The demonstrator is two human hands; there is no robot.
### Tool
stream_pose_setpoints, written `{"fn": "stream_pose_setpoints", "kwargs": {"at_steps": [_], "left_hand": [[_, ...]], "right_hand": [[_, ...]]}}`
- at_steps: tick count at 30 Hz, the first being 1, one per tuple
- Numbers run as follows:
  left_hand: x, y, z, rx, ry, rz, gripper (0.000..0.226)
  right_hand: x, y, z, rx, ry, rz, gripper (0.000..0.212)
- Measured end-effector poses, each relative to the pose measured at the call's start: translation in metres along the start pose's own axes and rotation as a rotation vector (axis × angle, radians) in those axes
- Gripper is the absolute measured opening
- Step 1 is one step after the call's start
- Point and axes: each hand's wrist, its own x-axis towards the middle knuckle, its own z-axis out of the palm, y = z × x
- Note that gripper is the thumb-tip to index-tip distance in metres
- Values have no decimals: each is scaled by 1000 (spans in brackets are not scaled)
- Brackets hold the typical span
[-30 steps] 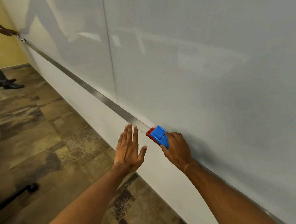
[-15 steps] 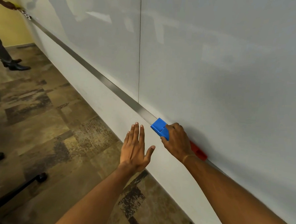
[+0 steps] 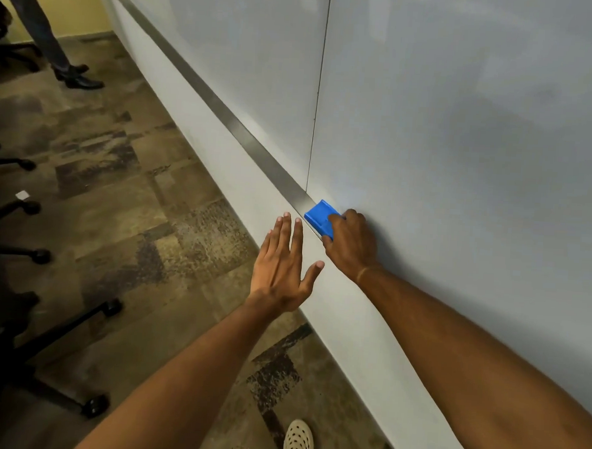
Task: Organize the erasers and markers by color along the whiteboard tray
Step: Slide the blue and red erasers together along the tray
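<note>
Along the wall we have the whiteboard (image 3: pixel 465 113), two panels meeting at a vertical seam, running off to the far left corner. Below it the metal tray (image 3: pixel 224 117) follows the whole length; the stretch ahead of us looks bare. Under that, plain white wall, then the mottled brown carpet floor (image 3: pixel 134 198).

Room: chair bases with castors (image 3: pixel 39 255) on the left, another person's dark trouser legs and shoes (image 3: pixel 77 77) at the far end, our own pale perforated shoe (image 3: pixel 297 442) at the bottom edge.

Our right hand (image 3: pixel 350 244) grips the blue eraser (image 3: pixel 320 218) from behind, fingers curled over its near end. The eraser sits on the tray, flat against the board, just right of the seam. We judge that grip suits sliding it along the tray to its colour group rather than lifting it.

Our left hand (image 3: pixel 282 261) is flat, fingers straight and spread, holding nothing, hovering just in front of the tray edge beside the eraser, probably as a guard or guide.

No markers in view.
</note>
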Motion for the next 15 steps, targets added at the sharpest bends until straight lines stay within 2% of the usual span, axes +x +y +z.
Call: {"fn": "stream_pose_setpoints", "kwargs": {"at_steps": [8,15], "left_hand": [[23,-17,12,-3,-16,-46,85],[39,-36,14,-14,-55,-25,84]], "right_hand": [[38,-11,25,-71,-69,-37,35],[66,-24,45,-95,-75,9,32]]}}
